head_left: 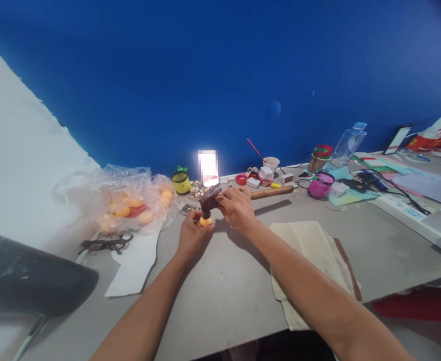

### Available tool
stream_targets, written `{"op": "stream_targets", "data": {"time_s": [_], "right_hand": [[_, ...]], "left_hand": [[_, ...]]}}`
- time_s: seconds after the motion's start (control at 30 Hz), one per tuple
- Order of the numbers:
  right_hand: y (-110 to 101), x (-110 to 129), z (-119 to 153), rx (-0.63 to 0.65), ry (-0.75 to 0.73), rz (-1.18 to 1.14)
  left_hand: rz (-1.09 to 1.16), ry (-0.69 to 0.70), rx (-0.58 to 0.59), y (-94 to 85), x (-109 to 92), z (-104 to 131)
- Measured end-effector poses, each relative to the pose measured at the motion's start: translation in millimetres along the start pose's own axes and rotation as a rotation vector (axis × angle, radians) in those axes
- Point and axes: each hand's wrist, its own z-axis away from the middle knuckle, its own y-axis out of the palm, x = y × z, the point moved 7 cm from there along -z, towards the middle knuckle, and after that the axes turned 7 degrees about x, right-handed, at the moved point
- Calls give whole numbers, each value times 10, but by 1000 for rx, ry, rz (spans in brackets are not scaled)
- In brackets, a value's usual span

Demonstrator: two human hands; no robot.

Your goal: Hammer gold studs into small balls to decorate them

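Note:
My right hand (pixel 237 206) is closed round a hammer (pixel 271 192) close to its head, and the wooden handle sticks out to the right. The dark metal hammer head (pixel 208 201) points down, its face at the top of a small orange ball-like piece (pixel 205 221). Whether the two touch I cannot tell. Fingers of my left hand (pixel 194 230) grip the orange piece from the left, low over the grey table (pixel 220 291). Just behind my left hand lies a small open tray (pixel 188 208) with bits of metal in it.
To the left are a plastic bag (pixel 130 200) of orange pieces, glasses (pixel 105 243) and white paper (pixel 136 265). A beige cloth (pixel 310 260) lies beneath my right forearm. Further right stand a pink pouch (pixel 321 185), a clear bottle (pixel 348 145) and a power strip (pixel 412 210).

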Motion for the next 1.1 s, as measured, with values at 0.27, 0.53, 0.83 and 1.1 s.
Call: {"op": "stream_targets", "data": {"time_s": [0.27,0.53,0.83,1.1], "right_hand": [[-40,-33,5,-48,46,-30],[-83,-91,7,-103,99,-53],[-90,-67,-3,-72,87,6],[-6,-66,-4,22,60,-10]], "left_hand": [[20,-10,15,2,17,-2],[47,-24,16,-2,-2,-4],[48,-33,10,-4,-26,13],[51,-31,3,-15,-6,-8]]}}
